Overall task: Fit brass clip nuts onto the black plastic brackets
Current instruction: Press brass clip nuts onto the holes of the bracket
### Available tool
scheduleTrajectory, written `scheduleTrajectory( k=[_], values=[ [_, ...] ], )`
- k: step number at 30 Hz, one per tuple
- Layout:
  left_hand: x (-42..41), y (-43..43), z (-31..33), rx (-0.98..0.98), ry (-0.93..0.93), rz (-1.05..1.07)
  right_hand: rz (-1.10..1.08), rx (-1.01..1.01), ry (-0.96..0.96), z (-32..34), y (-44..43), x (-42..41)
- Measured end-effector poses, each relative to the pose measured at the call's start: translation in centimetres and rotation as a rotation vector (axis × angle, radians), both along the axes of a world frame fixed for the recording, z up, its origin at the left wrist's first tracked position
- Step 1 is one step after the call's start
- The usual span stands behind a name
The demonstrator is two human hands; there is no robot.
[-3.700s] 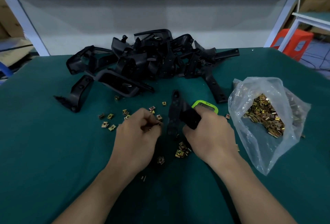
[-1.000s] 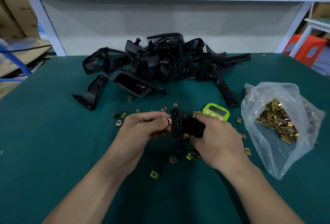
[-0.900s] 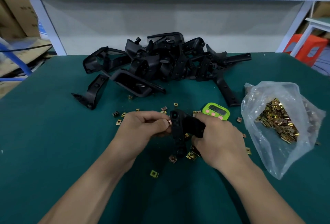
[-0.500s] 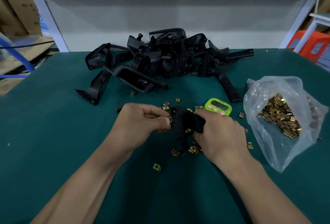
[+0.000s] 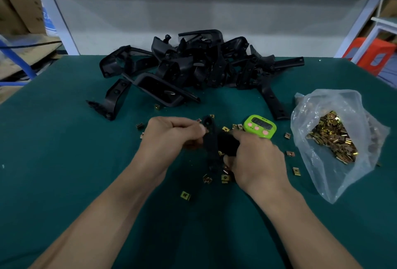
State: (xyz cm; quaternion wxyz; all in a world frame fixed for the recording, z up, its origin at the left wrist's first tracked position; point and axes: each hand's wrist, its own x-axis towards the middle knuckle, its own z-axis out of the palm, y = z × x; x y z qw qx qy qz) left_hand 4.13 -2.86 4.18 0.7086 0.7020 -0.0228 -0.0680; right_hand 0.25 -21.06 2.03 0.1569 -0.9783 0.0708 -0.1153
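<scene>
My right hand (image 5: 255, 161) grips a black plastic bracket (image 5: 211, 140) held upright over the green table mat (image 5: 53, 161). My left hand (image 5: 171, 137) is curled against the bracket's upper left edge, its fingertips pressed there; the brass clip nut it held is hidden behind the thumb. Several loose brass clip nuts (image 5: 225, 178) lie scattered on the mat around both hands. A heap of black brackets (image 5: 193, 69) lies at the back of the table.
A clear plastic bag (image 5: 335, 140) full of brass clip nuts lies open at the right. A small green timer (image 5: 260, 126) sits just beyond my right hand. White shelf posts, cardboard boxes and a red stool stand past the table's edges.
My left hand brought a clip nut to the bracket's upper edge and stays pressed there. The nut, seen at the thumb tip earlier, is now covered. My right hand keeps its grip.
</scene>
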Motion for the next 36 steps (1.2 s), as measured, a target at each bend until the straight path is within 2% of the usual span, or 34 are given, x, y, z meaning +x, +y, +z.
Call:
scheduleTrajectory(
  k=[3, 5, 8, 12, 14, 17, 23, 31, 33, 36],
  values=[
    [-0.4, -1.1, -0.6, 0.034, -0.011, 0.165, -0.014, 0.044, -0.051, -0.3, 0.1, 0.2],
    [-1.1, -1.6, -1.0, 0.253, -0.119, 0.247, -0.012, 0.089, -0.086, -0.4, 0.2, 0.2],
    [-2.4, -2.1, -1.2, 0.622, -0.384, 0.317, 0.006, 0.105, -0.153, -0.4, 0.4, -0.1],
    [-3.1, -2.8, -1.1, 0.899, -0.462, 0.357, 0.031, 0.093, -0.216, -0.3, 0.7, -0.4],
    [-3.2, -3.2, -1.1, 0.969, -0.470, 0.385, 0.026, 0.078, -0.197, -0.1, 0.8, -0.6],
    [-3.1, -3.7, -0.9, 0.991, -0.487, 0.420, 0.017, 0.084, -0.186, 0.1, 1.0, -0.7],
    [-2.9, -3.9, -1.4, 0.885, -0.462, 0.405, -0.001, 0.086, -0.176, 0.1, 1.3, -0.8],
    [-2.7, -4.0, -2.1, 0.915, -0.512, 0.393, -0.013, 0.058, -0.174, -0.2, 1.3, -0.7],
    [-2.6, -3.8, -2.2, 0.847, -0.503, 0.367, -0.009, 0.063, -0.195, -0.2, 1.2, -0.7],
    [-2.2, -3.6, -2.3, 0.585, -0.384, 0.281, -0.015, 0.053, -0.192, -0.3, 1.1, -0.7]
  ],
)
